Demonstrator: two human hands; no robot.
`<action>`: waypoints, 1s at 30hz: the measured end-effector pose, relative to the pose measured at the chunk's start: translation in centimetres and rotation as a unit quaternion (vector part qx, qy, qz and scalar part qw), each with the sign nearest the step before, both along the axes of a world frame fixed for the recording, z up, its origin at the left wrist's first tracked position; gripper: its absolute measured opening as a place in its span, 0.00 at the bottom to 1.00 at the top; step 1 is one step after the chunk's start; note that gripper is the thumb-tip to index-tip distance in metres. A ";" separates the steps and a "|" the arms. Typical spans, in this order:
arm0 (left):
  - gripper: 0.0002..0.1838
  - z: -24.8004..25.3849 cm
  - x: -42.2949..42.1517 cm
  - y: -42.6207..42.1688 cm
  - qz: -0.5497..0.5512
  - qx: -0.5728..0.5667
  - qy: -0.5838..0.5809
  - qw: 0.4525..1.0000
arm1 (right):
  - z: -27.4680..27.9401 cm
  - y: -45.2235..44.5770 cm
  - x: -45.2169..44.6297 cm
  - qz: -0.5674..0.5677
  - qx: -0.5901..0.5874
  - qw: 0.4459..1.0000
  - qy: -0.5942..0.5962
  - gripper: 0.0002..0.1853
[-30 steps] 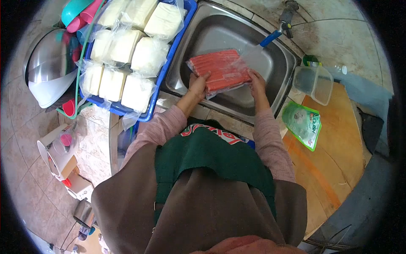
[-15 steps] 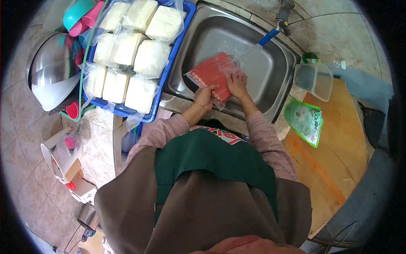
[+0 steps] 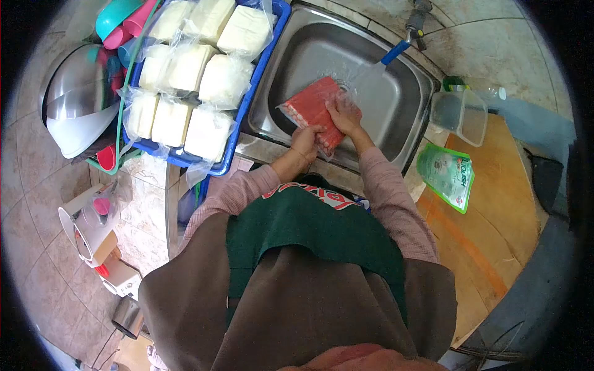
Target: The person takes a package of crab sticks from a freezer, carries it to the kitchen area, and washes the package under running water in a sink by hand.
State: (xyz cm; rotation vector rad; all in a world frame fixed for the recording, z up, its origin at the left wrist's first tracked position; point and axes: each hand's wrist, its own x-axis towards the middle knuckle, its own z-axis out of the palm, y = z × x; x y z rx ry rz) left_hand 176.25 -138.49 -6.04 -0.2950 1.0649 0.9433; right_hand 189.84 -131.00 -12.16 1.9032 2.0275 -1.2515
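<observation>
A clear plastic pack of red sausages [image 3: 309,106] is held tilted over the steel sink [image 3: 396,108]. My left hand [image 3: 304,144] grips its lower near edge, thumb on top and the other fingers mostly hidden underneath. My right hand [image 3: 344,116] is closed on the right side of the pack, fingers bent over the plastic. Water runs from the blue hose end [image 3: 395,52] of the tap [image 3: 418,23] down toward the far side of the pack.
Left of the sink, a blue crate [image 3: 242,117] holds several bagged white blocks [image 3: 224,80]. Beyond it sit a metal bowl [image 3: 77,83] and coloured cups. To the right are a clear plastic tub [image 3: 459,117] and a green-white pouch [image 3: 447,176] by a brown board [image 3: 489,235].
My right hand has shifted slightly left and toward me over the pack. The pack has moved a little right, still under the water, with my left hand on it.
</observation>
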 end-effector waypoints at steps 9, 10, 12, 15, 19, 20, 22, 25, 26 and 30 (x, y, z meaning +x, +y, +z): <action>0.05 -0.1 0.3 -0.2 -0.002 0.020 -0.012 1.000 | 0.2 1.4 -1.2 -0.035 0.044 0.996 -0.069 0.39; 0.05 -0.1 0.4 -0.2 -0.002 0.020 -0.011 1.000 | 0.6 1.8 -1.2 -0.029 0.025 0.997 -0.069 0.38; 0.06 0.4 0.6 -0.1 0.010 0.014 0.018 1.000 | 1.0 2.2 -1.4 -0.024 0.006 0.997 -0.068 0.38; 0.05 1.8 0.3 0.1 -0.010 -0.016 0.018 1.000 | 1.5 1.9 -2.1 -0.030 0.015 0.996 -0.086 0.38; 0.04 -0.9 0.3 -0.4 -0.004 0.010 0.008 1.000 | -1.1 1.0 -1.8 -0.005 0.046 0.998 -0.049 0.37; 0.04 -1.0 0.3 -0.4 0.001 0.004 0.006 1.000 | -2.3 0.8 -1.6 0.020 0.109 0.994 -0.010 0.37; 0.04 -1.0 0.3 -0.3 0.004 0.000 0.002 1.000 | -1.2 0.2 -1.8 0.014 0.081 0.997 0.005 0.37; 0.04 -0.6 0.2 -0.1 -0.014 0.019 0.016 1.000 | -0.6 0.4 -1.8 0.015 0.054 0.998 0.031 0.37; 0.04 -0.4 0.3 0.0 -0.011 0.027 0.003 1.000 | -0.6 0.6 -1.6 0.022 0.055 0.997 0.041 0.37; 0.04 0.0 0.6 0.3 0.004 0.020 0.029 0.999 | -0.5 2.2 -1.1 0.041 0.050 0.998 0.017 0.35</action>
